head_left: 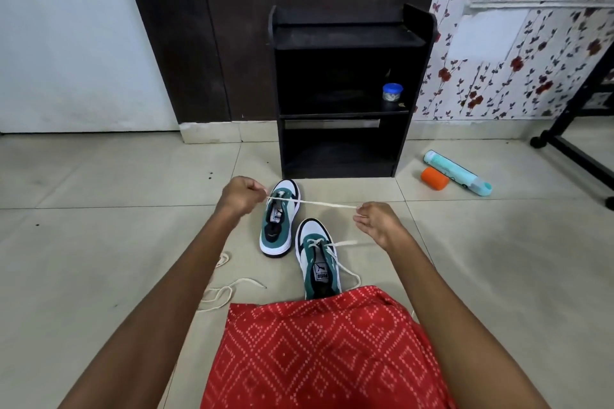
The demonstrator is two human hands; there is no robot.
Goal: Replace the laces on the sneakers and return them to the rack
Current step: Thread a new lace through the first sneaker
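Pinching a cream lace [315, 203] taut between left hand [241, 196] and right hand [375, 222], fingers of each curled and clamped on an end. Stretched crosswise, left to right, above the toe half of the far sneaker [280, 219]. Standing on the floor [99, 242] just before the foot of the black rack [345, 149], lengthwise toward it, toe pointing at it. Lying beside and nearer, the near sneaker [319, 259], same heading, partly laced, heel hidden under red patterned cloth [315, 352]. Sprawled in loops on the floor to the left, a loose lace [226, 289].
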